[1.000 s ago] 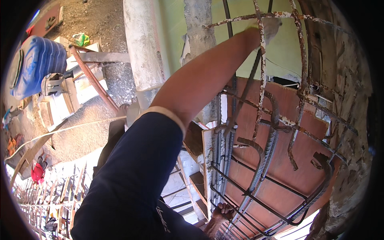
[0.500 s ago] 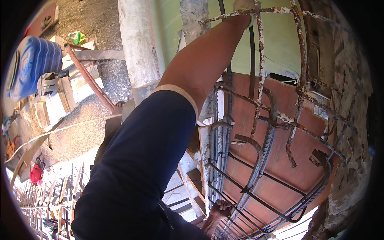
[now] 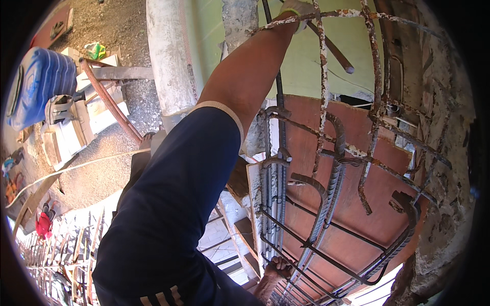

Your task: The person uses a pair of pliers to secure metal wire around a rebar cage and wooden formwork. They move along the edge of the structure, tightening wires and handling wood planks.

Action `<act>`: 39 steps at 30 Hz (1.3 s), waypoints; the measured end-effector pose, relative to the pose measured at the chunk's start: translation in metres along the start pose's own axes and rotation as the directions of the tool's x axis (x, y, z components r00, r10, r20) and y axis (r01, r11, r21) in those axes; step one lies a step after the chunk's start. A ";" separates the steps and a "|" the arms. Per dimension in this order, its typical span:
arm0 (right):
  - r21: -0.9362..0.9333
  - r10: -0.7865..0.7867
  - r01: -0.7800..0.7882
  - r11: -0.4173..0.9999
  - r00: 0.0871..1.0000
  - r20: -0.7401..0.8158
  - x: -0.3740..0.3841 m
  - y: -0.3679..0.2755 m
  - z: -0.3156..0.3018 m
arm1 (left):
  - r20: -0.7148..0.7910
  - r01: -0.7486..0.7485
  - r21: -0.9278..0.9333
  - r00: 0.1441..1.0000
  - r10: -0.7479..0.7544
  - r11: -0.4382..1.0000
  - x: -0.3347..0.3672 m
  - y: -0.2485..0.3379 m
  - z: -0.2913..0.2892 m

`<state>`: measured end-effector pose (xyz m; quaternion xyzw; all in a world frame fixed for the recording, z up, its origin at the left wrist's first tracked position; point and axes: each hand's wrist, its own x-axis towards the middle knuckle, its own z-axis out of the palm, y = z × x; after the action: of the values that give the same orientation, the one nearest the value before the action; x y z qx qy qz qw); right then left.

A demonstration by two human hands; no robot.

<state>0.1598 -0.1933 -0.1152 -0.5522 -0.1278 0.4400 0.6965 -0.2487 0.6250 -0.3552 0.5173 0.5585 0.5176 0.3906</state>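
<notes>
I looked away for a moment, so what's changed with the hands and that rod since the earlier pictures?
The left hand has moved up and to the left, and the rod in it has swung: its lower end rose and went right, now pointing down-right instead of down-left. I see nothing newly grasped or let go. The right hand stays closed at the metal bars; the blue barrel stayed put.

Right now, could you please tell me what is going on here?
Someone's gloved left hand is raised, holding a dark rod near rusty bars. Lower down, the bare right hand appears to grip the rebar cage, with a reddish-brown panel behind it.
</notes>
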 end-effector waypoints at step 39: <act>-0.174 0.119 -0.124 0.977 0.992 -0.040 -0.004 0.010 0.012 | 0.299 -0.225 0.300 0.945 0.133 0.927 -0.349 0.217 -0.141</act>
<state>0.1451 -0.1883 -0.1191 -0.6250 -0.1218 0.4605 0.6185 -0.2924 0.2420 -0.1539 0.6910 0.5279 0.3741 0.3223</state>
